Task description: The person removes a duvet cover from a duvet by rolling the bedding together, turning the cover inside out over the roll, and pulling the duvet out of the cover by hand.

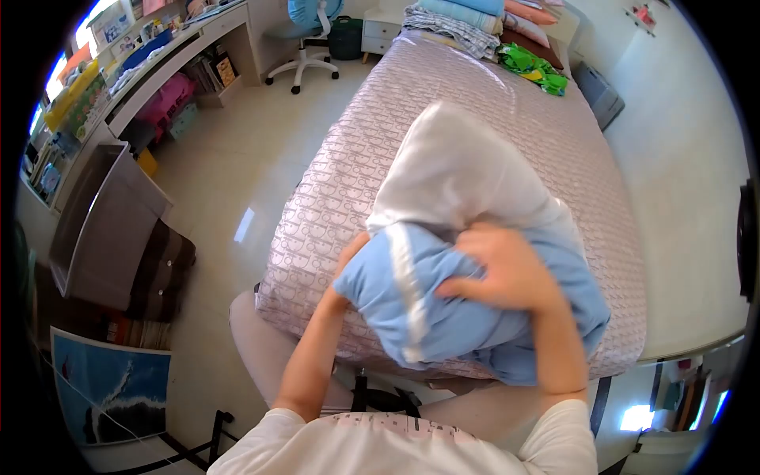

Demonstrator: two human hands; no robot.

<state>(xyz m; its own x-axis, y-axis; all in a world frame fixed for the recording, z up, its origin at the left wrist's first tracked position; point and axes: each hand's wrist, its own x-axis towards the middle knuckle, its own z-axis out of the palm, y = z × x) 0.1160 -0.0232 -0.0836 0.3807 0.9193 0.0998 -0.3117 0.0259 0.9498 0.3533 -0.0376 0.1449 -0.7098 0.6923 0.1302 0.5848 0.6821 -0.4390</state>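
Observation:
A white pillow (459,162) lies on the bed in front of me, its far end bare. The near part sits within a bunched light blue pillowcase (380,293) with a white stripe. My left hand (346,255) is closed on the left edge of the blue cloth, its fingers partly hidden behind it. On top, my right hand (507,265) is curled over the cloth where blue meets white, thumb pointing left; its fingertips are hidden in the folds.
The bed (332,190) has a patterned pink cover. Folded bedding (455,28) and a green bag (530,67) lie at its far end. To the left stand a desk (170,51), a swivel chair (305,47) and a grey-brown bin (107,229). A wall runs along the right.

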